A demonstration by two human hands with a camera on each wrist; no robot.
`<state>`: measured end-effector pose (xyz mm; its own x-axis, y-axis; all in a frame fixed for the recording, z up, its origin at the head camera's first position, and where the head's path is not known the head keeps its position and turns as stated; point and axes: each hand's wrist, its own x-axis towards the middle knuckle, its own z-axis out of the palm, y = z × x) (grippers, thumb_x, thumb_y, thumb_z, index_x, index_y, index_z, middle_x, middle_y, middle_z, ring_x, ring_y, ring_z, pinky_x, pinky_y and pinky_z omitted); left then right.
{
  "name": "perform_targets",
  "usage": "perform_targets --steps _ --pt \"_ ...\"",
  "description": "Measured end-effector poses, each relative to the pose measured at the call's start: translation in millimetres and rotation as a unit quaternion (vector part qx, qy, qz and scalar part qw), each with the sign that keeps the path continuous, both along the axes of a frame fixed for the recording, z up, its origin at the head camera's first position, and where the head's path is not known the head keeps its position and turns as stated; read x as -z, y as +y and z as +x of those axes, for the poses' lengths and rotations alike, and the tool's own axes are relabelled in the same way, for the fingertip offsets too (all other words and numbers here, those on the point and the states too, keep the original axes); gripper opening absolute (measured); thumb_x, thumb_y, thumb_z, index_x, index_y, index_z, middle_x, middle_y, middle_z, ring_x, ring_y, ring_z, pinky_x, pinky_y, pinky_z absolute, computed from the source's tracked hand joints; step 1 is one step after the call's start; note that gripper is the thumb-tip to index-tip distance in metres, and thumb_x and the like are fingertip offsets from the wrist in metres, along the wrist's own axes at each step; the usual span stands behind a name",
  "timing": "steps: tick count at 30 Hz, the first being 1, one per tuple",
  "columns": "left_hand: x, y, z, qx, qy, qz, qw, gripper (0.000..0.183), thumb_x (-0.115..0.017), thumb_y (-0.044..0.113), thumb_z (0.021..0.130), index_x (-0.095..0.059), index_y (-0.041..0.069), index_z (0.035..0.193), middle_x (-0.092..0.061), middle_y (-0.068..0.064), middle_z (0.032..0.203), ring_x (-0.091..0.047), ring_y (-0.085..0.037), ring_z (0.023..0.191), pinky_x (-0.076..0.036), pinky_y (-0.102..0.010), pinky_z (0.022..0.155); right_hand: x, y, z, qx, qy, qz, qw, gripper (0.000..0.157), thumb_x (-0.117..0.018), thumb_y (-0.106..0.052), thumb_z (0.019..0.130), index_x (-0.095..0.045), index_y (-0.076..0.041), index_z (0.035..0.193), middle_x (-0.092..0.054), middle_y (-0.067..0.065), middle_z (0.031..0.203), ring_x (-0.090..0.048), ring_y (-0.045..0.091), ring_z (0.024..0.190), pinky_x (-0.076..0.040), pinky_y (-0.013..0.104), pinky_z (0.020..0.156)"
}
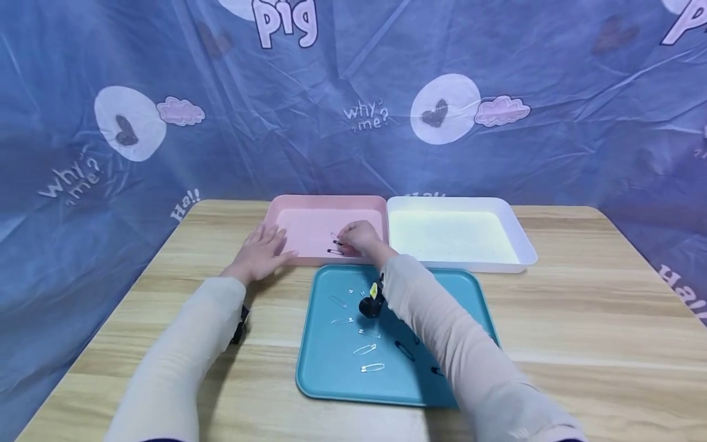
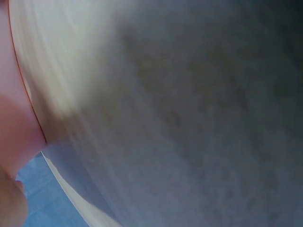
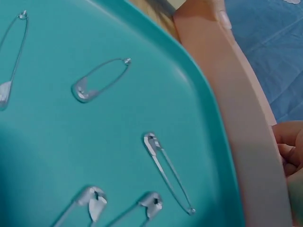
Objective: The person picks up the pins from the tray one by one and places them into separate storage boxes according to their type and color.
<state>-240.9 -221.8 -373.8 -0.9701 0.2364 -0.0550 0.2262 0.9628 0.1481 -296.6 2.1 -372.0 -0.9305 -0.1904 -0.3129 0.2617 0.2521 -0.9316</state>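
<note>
My right hand (image 1: 360, 237) is low inside the pink tray (image 1: 301, 224), its curled fingertips pinching a dark safety pin (image 1: 336, 240). Just below it another black safety pin (image 1: 335, 252) lies on the tray floor. With fingers spread, my left hand (image 1: 259, 255) rests on the tray's left front corner. Nearer me, a teal tray (image 1: 331, 388) bears several silver safety pins (image 1: 364, 350) and a few black ones (image 1: 404, 350). In the right wrist view, the pink tray's wall (image 3: 227, 104) partly hides the right fingers (image 3: 289, 137).
A white tray (image 1: 453, 236) stands against the pink tray's right side. The wooden table (image 1: 580, 307) ends at a blue printed cloth (image 1: 342, 153) behind the trays. My right forearm crosses over the teal tray and covers part of it.
</note>
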Motion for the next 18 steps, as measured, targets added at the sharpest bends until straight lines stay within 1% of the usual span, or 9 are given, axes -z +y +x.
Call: perform_targets --steps 1,6,12,15,18 --pt "0.5 0.2 -0.2 -0.001 0.001 0.0 1.0 0.076 -0.025 0.061 0.084 -0.016 0.008 0.138 -0.01 -0.016 0.142 0.005 -0.037 0.127 0.0 -0.048 0.101 1.1 -1.2 -0.2 0.001 0.0 0.003 1.0 0.011 -0.054 0.005 0.08 -0.06 0.007 0.089 -0.058 0.013 0.076 -0.059 0.016 0.057 -0.051 0.025 0.055" --pt "2.2 0.7 0.1 -0.008 0.004 0.001 1.0 0.074 -0.026 0.059 0.085 -0.017 0.008 0.138 -0.011 -0.015 0.142 0.005 -0.036 0.127 -0.001 -0.048 0.101 3.8 -9.3 -1.3 -0.011 0.028 0.042 0.999 0.009 -0.055 0.005 0.078 -0.061 0.006 0.085 -0.057 0.01 0.069 -0.053 0.012 0.05 -0.048 0.021 0.048" --pt "1.9 3.2 -0.2 -0.005 0.001 0.007 1.0 0.076 -0.025 0.061 0.084 -0.016 0.008 0.138 -0.01 -0.014 0.142 0.006 -0.035 0.127 0.0 -0.047 0.101 4.8 -13.8 -1.2 -0.014 0.041 0.061 0.997 0.009 -0.054 0.003 0.079 -0.061 0.006 0.083 -0.058 0.011 0.066 -0.053 0.014 0.049 -0.049 0.023 0.049" --pt "1.2 3.5 0.1 -0.009 -0.002 0.001 1.0 0.076 -0.025 0.061 0.084 -0.016 0.009 0.139 -0.009 -0.013 0.142 0.006 -0.034 0.127 0.0 -0.046 0.102 5.5 -14.7 -1.0 -0.021 0.061 0.084 0.994 0.01 -0.053 0.002 0.08 -0.062 0.006 0.083 -0.059 0.011 0.066 -0.054 0.014 0.05 -0.049 0.024 0.05" --pt "0.9 2.9 1.0 -0.008 -0.003 -0.001 1.0 0.076 -0.025 0.061 0.084 -0.016 0.009 0.138 -0.009 -0.013 0.142 0.006 -0.035 0.127 0.0 -0.046 0.102 6.1 -15.8 -1.2 -0.025 0.069 0.105 0.992 0.011 -0.053 0.001 0.08 -0.063 0.004 0.082 -0.058 0.01 0.064 -0.055 0.014 0.05 -0.048 0.023 0.049"
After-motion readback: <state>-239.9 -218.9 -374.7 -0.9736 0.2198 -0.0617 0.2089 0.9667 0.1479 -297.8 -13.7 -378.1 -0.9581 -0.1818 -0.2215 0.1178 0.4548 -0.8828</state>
